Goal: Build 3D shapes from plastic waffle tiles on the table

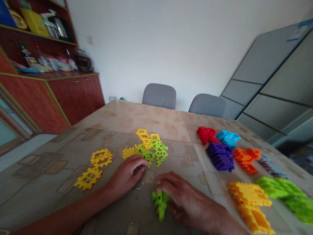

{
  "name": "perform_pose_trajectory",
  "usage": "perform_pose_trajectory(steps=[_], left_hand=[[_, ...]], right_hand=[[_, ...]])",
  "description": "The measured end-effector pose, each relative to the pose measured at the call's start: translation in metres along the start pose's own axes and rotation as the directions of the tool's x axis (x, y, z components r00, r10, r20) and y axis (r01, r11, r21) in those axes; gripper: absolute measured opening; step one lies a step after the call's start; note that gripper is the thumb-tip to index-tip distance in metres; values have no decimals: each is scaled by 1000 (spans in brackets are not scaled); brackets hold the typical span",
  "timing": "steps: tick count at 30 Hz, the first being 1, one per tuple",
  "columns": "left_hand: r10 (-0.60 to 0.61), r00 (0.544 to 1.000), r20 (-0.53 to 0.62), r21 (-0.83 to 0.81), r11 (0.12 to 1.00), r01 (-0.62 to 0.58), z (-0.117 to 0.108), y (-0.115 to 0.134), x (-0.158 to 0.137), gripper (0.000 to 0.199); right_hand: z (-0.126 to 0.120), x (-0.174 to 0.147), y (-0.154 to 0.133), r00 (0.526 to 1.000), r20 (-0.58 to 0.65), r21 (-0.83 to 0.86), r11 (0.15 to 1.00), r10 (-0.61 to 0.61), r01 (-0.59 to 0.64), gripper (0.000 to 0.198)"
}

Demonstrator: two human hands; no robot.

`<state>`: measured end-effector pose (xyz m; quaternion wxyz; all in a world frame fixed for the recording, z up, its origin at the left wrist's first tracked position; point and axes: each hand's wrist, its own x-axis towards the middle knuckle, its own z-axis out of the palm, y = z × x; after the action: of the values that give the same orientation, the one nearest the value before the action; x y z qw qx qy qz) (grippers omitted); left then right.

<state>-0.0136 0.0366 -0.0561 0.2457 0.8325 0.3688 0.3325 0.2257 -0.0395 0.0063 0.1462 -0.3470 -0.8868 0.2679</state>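
My right hand [181, 195] is closed on a small stack of green triangular building pieces [160, 204] at the near middle of the table. Part of that stack is hidden by the fingers. My left hand [132, 171] rests on the table with fingers curved and thumb apart, nothing visible between them. Its fingertips are close to loose green triangular pieces with cut-out holes [161, 153]. Among and behind these lie yellow interlocking pieces [146, 142]. Left of my left hand are more yellow square pieces with window-like openings [88, 178].
Stacked pieces stand along the right side: red [206, 133], light blue [228, 138], purple [220, 156], orange [245, 158], yellow-orange [249, 194] and green [281, 187]. Beyond the patterned tablecloth [156, 114] are two grey chairs [159, 95]. A wooden cabinet [75, 98] stands at the left.
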Motion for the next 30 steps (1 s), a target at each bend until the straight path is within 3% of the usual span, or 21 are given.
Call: perform_pose_trajectory(steps=[8, 12, 14, 18, 21, 25, 30], left_hand=[[7, 1000, 11, 2, 1000, -7, -1, -1, 1, 21], [25, 1000, 20, 13, 1000, -25, -1, 2, 0, 22], [53, 998, 38, 18, 998, -54, -4, 8, -2, 20], [162, 962, 220, 82, 979, -184, -14, 26, -5, 3], [156, 931, 330, 153, 964, -217, -19, 32, -6, 19], [146, 906, 396, 163, 960, -226, -17, 29, -7, 25], [168, 894, 415, 146, 958, -248, -14, 33, -10, 14]], right_hand=[[-4, 3, 3, 1000, 2, 48, 999, -19, 18, 61], [-4, 1, -4, 982, -107, -78, 983, 155, -163, 29], [-1, -1, -11, 960, -115, -120, 956, 255, -269, 26], [7, -3, -20, 910, 0, -176, 895, 415, -409, 45], [10, -4, -21, 874, 63, -198, 864, 482, -462, 55], [10, -5, -22, 855, 107, -134, 859, 508, -494, 39], [11, -5, -17, 887, 74, -82, 889, 456, -451, 30]])
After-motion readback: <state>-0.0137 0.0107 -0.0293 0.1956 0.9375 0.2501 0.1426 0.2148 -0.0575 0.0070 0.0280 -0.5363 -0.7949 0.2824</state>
